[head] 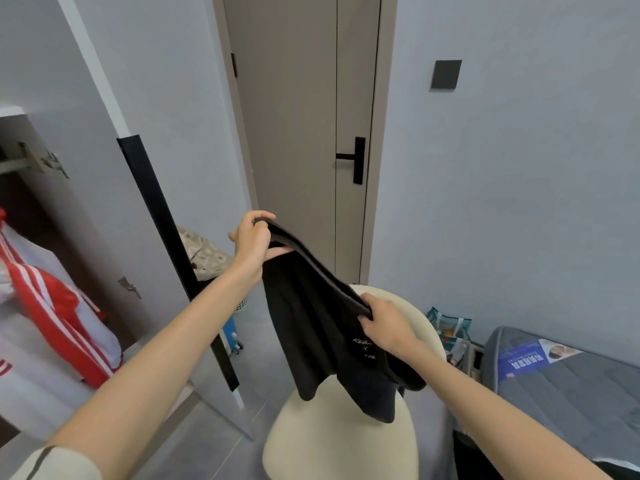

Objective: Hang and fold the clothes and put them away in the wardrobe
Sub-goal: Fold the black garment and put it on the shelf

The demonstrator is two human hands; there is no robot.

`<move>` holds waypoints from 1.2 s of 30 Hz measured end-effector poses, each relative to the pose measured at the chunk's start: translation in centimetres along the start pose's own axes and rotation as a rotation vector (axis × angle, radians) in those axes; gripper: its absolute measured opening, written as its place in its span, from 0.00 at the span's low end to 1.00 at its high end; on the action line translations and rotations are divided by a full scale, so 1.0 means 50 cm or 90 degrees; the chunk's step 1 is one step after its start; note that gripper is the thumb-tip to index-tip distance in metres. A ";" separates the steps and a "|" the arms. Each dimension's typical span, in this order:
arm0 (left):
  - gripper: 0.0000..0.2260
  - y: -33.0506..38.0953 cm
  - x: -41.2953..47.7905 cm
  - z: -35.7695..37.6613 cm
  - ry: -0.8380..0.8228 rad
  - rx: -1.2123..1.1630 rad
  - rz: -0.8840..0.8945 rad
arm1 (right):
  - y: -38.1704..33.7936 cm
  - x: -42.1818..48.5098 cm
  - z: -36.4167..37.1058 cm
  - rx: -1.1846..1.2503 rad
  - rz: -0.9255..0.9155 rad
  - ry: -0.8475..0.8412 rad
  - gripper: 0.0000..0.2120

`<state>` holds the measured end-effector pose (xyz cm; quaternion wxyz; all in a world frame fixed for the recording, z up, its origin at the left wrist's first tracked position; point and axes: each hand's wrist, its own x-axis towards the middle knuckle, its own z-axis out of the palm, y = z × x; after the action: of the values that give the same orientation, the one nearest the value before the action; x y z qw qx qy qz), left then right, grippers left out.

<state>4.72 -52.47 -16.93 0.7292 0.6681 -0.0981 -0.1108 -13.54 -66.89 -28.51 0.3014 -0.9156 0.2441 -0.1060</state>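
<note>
Hands at two heights share one black garment (311, 323), stretched between them in mid-air above the seat of a cream chair (339, 445). The left hand (252, 242) is the higher one, out in front of the beige room door (298, 133); its fingers curl over the top of the garment's thick folded edge, with the thumb underneath. The right hand (386, 325) is lower and nearer, and its fingers are closed round the other end of that same edge. The edge runs as a slanting band from the upper grip down to the lower one. All the rest of the cloth hangs below the band, and its lowest corners dangle just over the chair. Whether they touch the chair cannot be told. A small pale script logo shows on the fabric just left of the right wrist.

To the left the wardrobe (34, 140) stands open, with a red and white striped jacket (52, 299) inside. Its door (145, 202), edged with a long black handle strip (173, 244), swings out between wardrobe and chair. A grey mattress (571, 393) lies at the right.
</note>
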 end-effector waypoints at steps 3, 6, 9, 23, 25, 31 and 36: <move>0.16 0.008 -0.008 0.011 0.008 0.015 0.006 | 0.036 0.017 -0.052 -0.014 0.002 -0.037 0.10; 0.15 -0.001 -0.006 0.013 0.016 0.042 0.016 | 0.049 0.026 -0.098 -0.061 0.005 -0.102 0.15; 0.16 -0.019 0.003 -0.002 -0.006 0.065 0.010 | 0.059 0.020 -0.126 -0.230 0.030 -0.152 0.16; 0.15 -0.045 -0.023 -0.051 -0.296 0.243 -0.006 | -0.026 0.006 -0.142 -0.166 -0.324 0.145 0.11; 0.18 -0.060 -0.030 -0.042 -0.325 0.262 -0.006 | -0.040 0.000 -0.144 -0.176 -0.388 0.133 0.07; 0.32 -0.082 -0.029 -0.011 -0.381 0.323 0.134 | -0.064 -0.003 -0.149 -0.153 -0.501 0.102 0.16; 0.38 -0.076 -0.007 -0.003 -0.488 0.386 0.193 | -0.080 -0.011 -0.151 -0.174 -0.522 0.055 0.18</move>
<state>4.32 -52.54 -20.73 0.4220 0.7394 -0.4819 -0.2073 -15.04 -67.60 -20.10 0.0999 -0.9631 -0.1156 -0.2216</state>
